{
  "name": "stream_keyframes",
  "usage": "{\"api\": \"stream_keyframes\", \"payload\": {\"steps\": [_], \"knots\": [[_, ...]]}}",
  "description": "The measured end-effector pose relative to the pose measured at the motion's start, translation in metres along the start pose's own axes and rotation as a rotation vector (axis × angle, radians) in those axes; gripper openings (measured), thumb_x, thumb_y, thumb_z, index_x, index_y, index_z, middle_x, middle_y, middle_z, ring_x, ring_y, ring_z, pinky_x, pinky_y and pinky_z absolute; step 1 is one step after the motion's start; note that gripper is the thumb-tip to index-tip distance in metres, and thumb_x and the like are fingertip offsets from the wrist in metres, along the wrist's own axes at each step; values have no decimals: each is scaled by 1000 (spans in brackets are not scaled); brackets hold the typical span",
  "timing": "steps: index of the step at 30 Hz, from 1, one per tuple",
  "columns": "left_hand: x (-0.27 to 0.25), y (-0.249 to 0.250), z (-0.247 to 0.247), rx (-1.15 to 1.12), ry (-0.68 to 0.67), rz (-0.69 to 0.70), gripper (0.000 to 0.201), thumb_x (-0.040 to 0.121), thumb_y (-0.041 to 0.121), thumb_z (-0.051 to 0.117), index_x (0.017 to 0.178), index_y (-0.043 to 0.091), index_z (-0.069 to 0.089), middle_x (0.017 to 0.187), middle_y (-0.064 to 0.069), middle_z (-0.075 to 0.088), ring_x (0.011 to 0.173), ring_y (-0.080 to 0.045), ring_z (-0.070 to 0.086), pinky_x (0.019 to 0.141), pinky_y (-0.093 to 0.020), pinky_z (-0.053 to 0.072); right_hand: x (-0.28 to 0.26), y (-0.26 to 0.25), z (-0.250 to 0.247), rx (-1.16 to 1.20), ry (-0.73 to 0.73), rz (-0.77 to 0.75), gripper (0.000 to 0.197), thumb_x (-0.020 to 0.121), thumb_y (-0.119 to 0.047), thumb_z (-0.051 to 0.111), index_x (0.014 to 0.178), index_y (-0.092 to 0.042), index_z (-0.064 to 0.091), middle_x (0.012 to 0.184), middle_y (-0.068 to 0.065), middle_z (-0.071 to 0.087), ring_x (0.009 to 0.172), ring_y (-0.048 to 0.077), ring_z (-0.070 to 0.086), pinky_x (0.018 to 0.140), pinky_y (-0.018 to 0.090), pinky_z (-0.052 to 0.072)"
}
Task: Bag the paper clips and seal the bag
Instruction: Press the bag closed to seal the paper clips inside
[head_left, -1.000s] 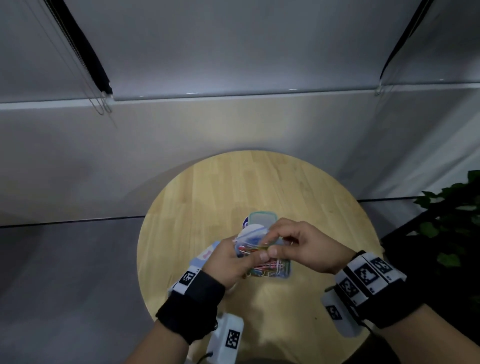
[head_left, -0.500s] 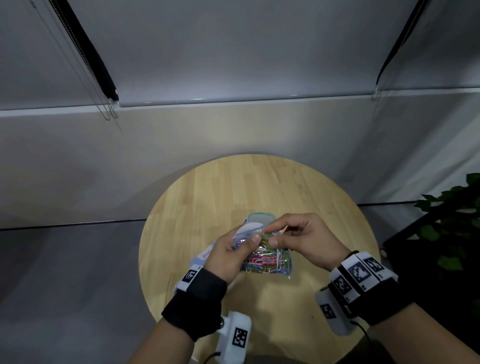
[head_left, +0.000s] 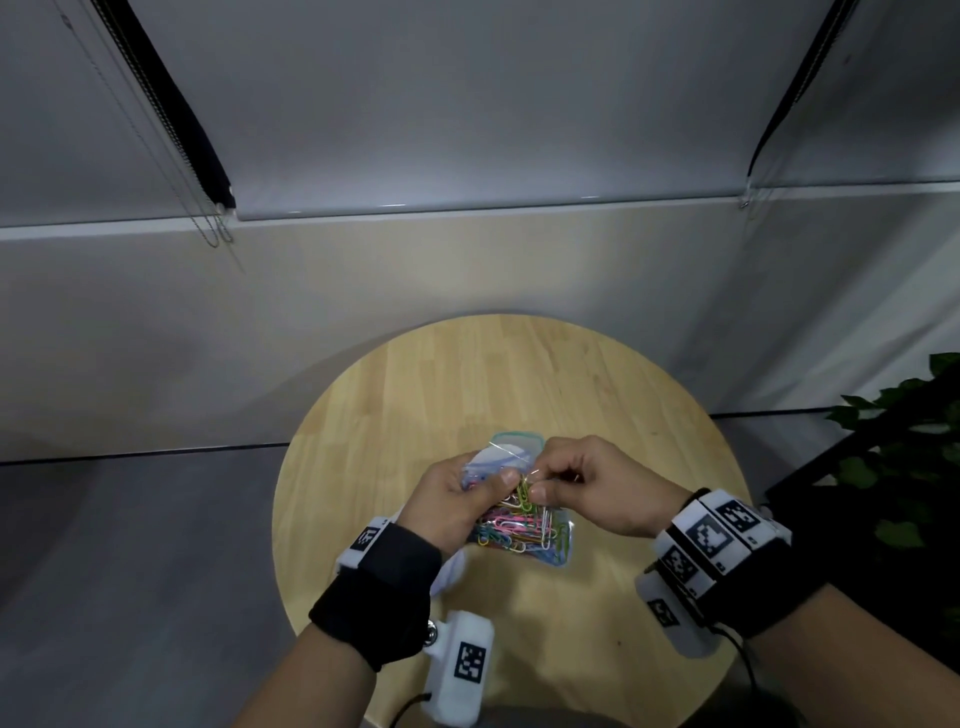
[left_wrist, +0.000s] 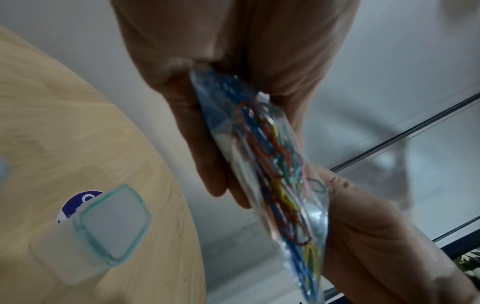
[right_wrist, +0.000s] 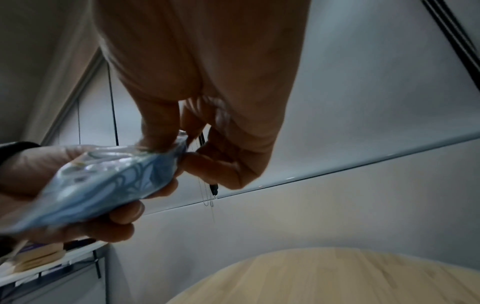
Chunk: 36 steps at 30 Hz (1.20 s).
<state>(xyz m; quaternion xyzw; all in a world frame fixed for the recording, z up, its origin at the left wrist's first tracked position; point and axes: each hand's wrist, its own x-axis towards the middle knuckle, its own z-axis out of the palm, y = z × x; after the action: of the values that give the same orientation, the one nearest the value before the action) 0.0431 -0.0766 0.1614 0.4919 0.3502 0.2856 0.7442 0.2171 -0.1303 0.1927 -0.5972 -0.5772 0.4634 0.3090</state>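
Note:
A clear plastic bag (head_left: 524, 530) with a blue printed back hangs above the round wooden table (head_left: 405, 405), full of colourful paper clips (head_left: 511, 525). My left hand (head_left: 457, 499) grips the bag's upper left side, thumb on the front and fingers behind. My right hand (head_left: 582, 483) pinches the bag's top edge just right of the left thumb. The left wrist view shows the bag (left_wrist: 280, 185) edge-on with paper clips (left_wrist: 275, 160) inside, held between both hands. From the right wrist, the bag's blue back (right_wrist: 109, 181) shows, pinched by my right hand (right_wrist: 182, 152).
A small clear box with a teal rim (head_left: 517, 441) sits on the table behind the bag, also seen as the box (left_wrist: 103, 222) beside a round purple sticker (left_wrist: 78, 201). A green plant (head_left: 904, 467) stands to the right. A grey wall lies beyond the table.
Both hands lifted the bag slightly and shifted their pinch along its top edge; more of the clip-filled bag now hangs in view below the hands.

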Motion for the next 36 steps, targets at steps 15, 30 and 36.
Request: {"api": "stream_keyframes", "payload": {"steps": [15, 30, 36], "knots": [[7, 12, -2, -49, -12, -12, 21, 87, 5, 56, 105, -2, 63, 78, -11, 72, 68, -21, 68, 57, -28, 55, 5, 1, 8, 444, 135, -81, 25, 72, 8, 71, 87, -12, 70, 89, 6, 65, 80, 12, 69, 71, 22, 56], [9, 7, -17, 20, 39, 27, 22, 76, 23, 68, 91, 8, 72, 76, -9, 71, 71, -24, 66, 66, -34, 53, 18, -3, 4, 112, -70, -65, 19, 82, -3, 66, 92, -19, 72, 91, 4, 59, 87, 11, 60, 83, 23, 49], [11, 7, -15, 11, 53, 58, 28, 77, 22, 63, 97, 3, 70, 84, -17, 69, 77, -28, 65, 72, -37, 53, 14, 5, 11, 391, 183, -87, 22, 66, 10, 75, 81, -7, 76, 75, -2, 70, 78, 14, 68, 74, 28, 57]]}}
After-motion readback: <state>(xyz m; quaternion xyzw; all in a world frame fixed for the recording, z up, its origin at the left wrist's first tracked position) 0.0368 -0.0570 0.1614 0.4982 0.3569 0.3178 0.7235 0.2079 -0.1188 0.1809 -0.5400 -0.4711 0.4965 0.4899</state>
